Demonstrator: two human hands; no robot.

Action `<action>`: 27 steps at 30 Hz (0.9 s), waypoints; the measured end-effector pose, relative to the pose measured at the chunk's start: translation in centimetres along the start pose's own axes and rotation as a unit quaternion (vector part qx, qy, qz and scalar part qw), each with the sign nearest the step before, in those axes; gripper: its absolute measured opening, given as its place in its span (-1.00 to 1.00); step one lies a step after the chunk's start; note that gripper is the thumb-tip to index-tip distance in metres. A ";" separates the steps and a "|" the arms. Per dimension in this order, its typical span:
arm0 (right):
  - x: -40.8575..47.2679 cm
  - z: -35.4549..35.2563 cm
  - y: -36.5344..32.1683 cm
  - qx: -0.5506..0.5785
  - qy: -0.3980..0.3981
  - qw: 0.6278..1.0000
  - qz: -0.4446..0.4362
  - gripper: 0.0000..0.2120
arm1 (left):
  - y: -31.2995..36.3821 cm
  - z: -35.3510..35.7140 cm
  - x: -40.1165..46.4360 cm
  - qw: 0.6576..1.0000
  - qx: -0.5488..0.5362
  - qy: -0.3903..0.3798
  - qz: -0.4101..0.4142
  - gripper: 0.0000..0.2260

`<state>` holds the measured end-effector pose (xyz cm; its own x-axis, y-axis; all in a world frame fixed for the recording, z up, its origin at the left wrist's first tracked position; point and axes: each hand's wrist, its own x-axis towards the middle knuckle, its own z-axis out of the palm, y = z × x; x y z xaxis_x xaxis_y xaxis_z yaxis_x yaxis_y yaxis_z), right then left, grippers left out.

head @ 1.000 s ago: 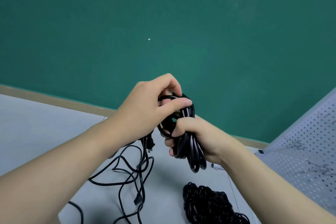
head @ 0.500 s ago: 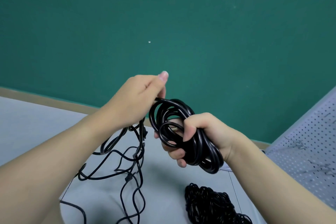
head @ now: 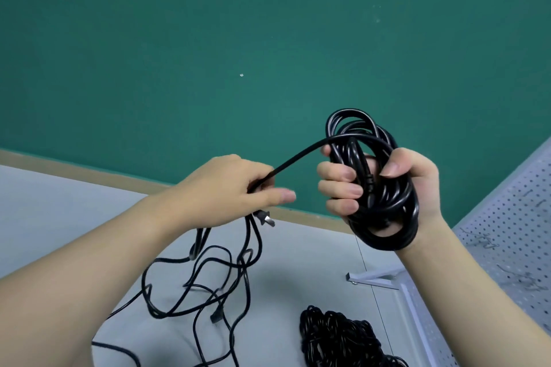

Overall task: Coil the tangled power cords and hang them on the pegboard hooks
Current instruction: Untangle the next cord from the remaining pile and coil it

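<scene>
My right hand (head: 384,188) grips a bundle of black power cord loops (head: 384,214), held upright in front of the green wall. One strand (head: 298,156) runs from the top of the bundle leftward into my left hand (head: 232,188), which pinches it. A plug (head: 265,217) dangles just under my left hand. Below it, loose tangled black cord (head: 208,286) sprawls over the grey table (head: 298,262). The white pegboard (head: 512,232) leans at the far right, with small wire hooks on it.
A dense pile of thin black cord (head: 343,337) lies on the table near the bottom edge. The pegboard's metal foot (head: 372,278) sticks out onto the table. A green wall with a tan skirting strip runs behind the table.
My right hand has risen and moved right with the coiled bundle. My left hand has drawn away to the left, pulling one strand taut between the two hands.
</scene>
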<state>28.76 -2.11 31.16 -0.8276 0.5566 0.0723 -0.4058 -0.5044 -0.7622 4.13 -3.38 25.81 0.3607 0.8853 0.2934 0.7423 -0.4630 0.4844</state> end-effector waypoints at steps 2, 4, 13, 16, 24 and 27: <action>-0.3 -0.2 -0.3 0.006 0.012 1.000 -0.018 -0.46 | -0.8 0.3 0.4 0.998 0.060 -0.008 0.007 -0.61; -0.5 -0.5 -0.2 0.015 0.025 0.999 -0.031 -0.47 | -1.7 0.7 0.8 0.997 0.081 -0.017 0.011 -0.69; -1.0 -0.6 0.3 0.024 0.040 0.998 -0.042 -0.47 | -1.5 2.4 2.0 0.985 0.146 0.015 -0.089 -0.61; -1.3 -0.8 0.3 0.035 0.028 0.998 -0.054 -0.48 | -1.9 2.4 2.0 0.990 0.031 0.004 -0.136 -0.47; -2.5 -1.5 0.1 -0.062 0.173 0.982 -0.029 -0.46 | -1.5 1.4 1.2 0.923 -0.363 -0.006 -0.129 -0.59; -2.4 -1.3 0.9 -0.094 0.195 0.976 0.024 -0.41 | -0.5 0.2 0.8 0.886 -0.445 -0.015 -0.130 -0.57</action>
<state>30.89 -3.01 29.51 -0.6190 0.7623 -0.1891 -0.2610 -0.4268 -0.8659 4.13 -2.45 25.60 0.2682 0.9614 0.0609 0.0678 -0.0819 0.9943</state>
